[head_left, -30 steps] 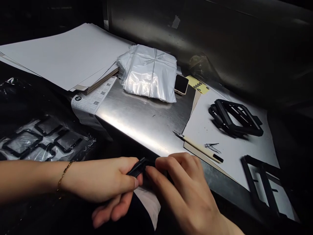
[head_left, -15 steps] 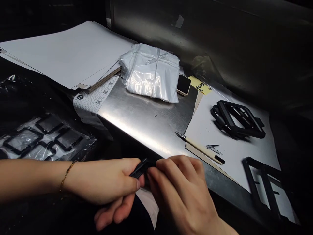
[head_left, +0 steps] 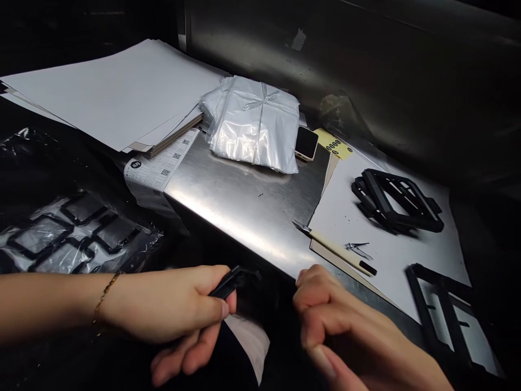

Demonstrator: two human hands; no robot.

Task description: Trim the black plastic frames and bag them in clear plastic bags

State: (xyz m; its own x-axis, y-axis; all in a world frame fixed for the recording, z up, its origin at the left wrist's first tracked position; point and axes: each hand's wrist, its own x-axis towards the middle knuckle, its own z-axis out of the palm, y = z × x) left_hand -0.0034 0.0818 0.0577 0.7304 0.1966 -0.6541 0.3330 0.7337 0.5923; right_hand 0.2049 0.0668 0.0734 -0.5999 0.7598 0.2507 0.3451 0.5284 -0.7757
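A black plastic part (head_left: 228, 282) is pinched between the thumb and fingers of my left hand (head_left: 187, 304), below the metal table's front edge. My right hand (head_left: 345, 326) is apart from it, to the right, with its fingers curled together; whether anything small is inside them is hidden. On a white sheet at the right lie stacked black frames (head_left: 396, 201), and another black frame (head_left: 442, 309) is nearer to me. A cream-handled knife (head_left: 342, 252) and small metal clippers (head_left: 359, 250) rest beside my right hand.
A bundle of clear plastic bags (head_left: 256, 125) sits on the metal table (head_left: 232, 201), beside a small dark-screened device (head_left: 306, 143). White sheets (head_left: 122, 92) are stacked at the back left. Bagged black frames (head_left: 73, 233) lie at the left.
My right hand has moved away from the black part toward the right, and its fingers have curled. My left hand keeps its hold, slightly lower and to the left.
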